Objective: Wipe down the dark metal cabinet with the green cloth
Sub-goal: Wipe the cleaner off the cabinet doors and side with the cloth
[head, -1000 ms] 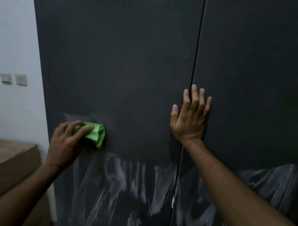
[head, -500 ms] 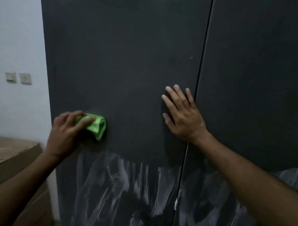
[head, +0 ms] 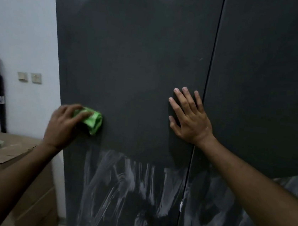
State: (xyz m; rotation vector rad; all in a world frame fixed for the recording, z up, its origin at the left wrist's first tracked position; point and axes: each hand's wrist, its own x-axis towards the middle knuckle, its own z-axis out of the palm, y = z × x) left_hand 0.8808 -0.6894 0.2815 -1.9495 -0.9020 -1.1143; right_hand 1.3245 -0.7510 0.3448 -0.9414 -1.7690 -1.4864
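A person's left hand [head: 63,125], left of centre in the frame, presses a bunched green cloth [head: 91,120] against the dark metal cabinet [head: 132,55], its fingers curled over the fabric. The right hand [head: 190,119] lies flat with fingers spread beside the door seam, apparently steadying the door. White streaks [head: 127,184] across the lower frame remain unwiped.
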